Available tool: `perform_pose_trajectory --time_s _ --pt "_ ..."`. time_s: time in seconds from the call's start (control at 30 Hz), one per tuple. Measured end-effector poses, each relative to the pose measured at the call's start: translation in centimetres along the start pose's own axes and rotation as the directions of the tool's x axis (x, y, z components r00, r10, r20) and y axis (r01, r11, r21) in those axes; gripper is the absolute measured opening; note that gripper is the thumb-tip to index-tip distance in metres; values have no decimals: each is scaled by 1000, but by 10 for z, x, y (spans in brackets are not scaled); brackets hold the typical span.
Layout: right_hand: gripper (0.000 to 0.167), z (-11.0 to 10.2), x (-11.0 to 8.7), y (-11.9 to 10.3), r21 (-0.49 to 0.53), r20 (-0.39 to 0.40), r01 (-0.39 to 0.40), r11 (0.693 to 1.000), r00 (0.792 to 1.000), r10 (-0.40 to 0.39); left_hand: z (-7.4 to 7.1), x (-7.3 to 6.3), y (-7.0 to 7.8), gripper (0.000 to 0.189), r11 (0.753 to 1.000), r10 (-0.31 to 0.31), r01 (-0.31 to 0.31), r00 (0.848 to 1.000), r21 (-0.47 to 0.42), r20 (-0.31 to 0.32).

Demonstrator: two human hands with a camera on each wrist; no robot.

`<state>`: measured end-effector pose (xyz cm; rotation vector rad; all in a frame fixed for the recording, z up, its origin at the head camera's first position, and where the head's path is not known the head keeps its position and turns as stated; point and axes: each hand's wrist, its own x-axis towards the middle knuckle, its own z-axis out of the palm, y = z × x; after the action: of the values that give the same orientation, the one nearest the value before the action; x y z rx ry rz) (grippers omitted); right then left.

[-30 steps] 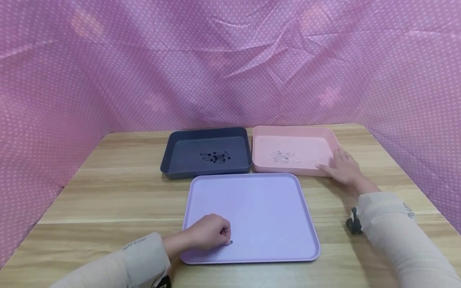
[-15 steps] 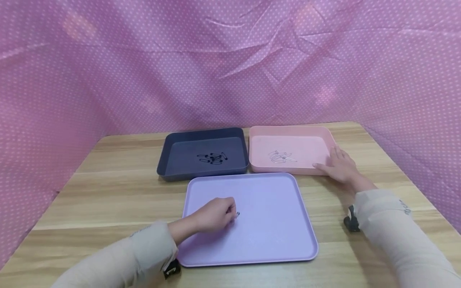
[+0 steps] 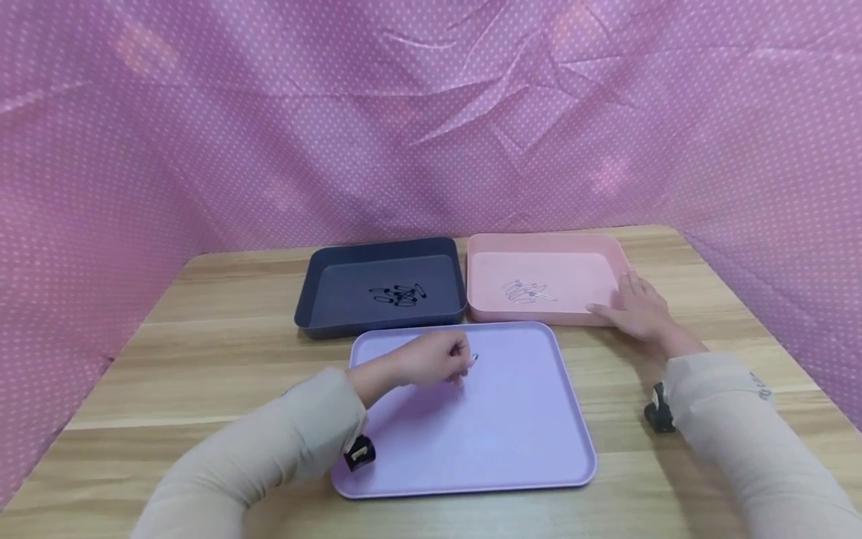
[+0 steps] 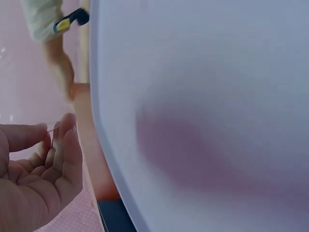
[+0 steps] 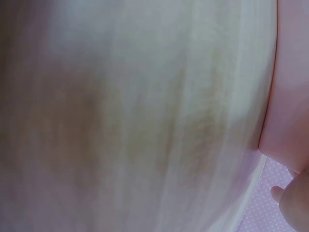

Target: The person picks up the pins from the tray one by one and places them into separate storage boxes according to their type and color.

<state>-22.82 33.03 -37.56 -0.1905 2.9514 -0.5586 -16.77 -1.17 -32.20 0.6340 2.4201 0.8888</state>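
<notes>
My left hand (image 3: 431,359) is raised over the far half of the lilac tray (image 3: 512,427), thumb and forefinger pinching a small safety pin (image 4: 53,128). Only a thin sliver of the pin shows; the fingertips hide the rest. My right hand (image 3: 640,311) rests on the near right corner of the pink tray (image 3: 572,273), its fingers along the right side and the thumb by the front rim. Several silver safety pins (image 3: 524,300) lie in that tray. In the dark blue tray (image 3: 343,288), left of the pink one, lie several black safety pins (image 3: 404,295).
The wooden table (image 3: 202,359) carries all three trays, the two deep ones side by side behind the flat lilac one. A pink dotted cloth (image 3: 303,150) hangs around the back and sides. A wrist camera (image 3: 360,453) hangs low under the left sleeve.
My left hand has lifted off the near part of the lilac tray and moved forward and right with the safety pin. The right hand stays at the pink tray's corner.
</notes>
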Motion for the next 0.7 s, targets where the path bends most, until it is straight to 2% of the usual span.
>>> perform_pose_trajectory --time_s 0.13,0.37,0.57,0.7 --pt "98 -1 0 0 1 -1 2 1000 1000 -2 -6 14 5 10 996 -20 21 1000 -86 8" --pt "99 1 1 1 -7 1 -1 1000 1000 1 -12 40 10 7 973 -51 45 998 -225 -21" --pt "99 0 0 1 -2 -5 -2 1000 1000 2 -16 64 13 6 955 -82 53 993 -291 -88" --pt "98 1 0 1 -8 -16 6 1000 1000 -6 -18 79 15 5 939 -130 79 983 -334 -133"
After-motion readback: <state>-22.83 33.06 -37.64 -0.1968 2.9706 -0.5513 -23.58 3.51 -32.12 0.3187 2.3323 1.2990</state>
